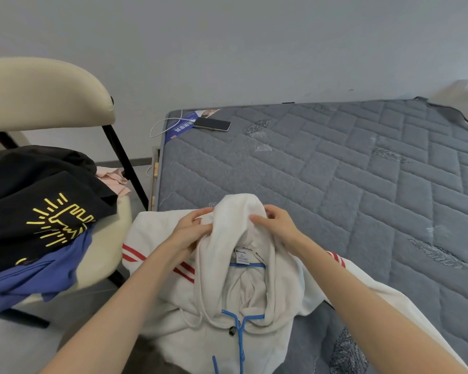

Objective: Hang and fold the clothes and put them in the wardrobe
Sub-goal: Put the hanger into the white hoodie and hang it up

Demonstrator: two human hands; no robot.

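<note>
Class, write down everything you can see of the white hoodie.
The hoodie is off-white, thick soft fleece by its look, with red stripes on both sleeves, a drawstring and a neck label. It lies spread on the grey mattress, a blue hanger inside the neck. The left hand and the right hand grip the raised hood.

Cream hoodie [227,298] with paired red stripes on the sleeves; blue hanger [239,330]; grey mattress [335,168], quilted in a brick-like pattern with darker leaf motifs; cream chair [38,93] with black legs; black T-shirt [25,184] bearing a yellow line drawing; blue garment [38,273]; pink garment [114,179].
</note>
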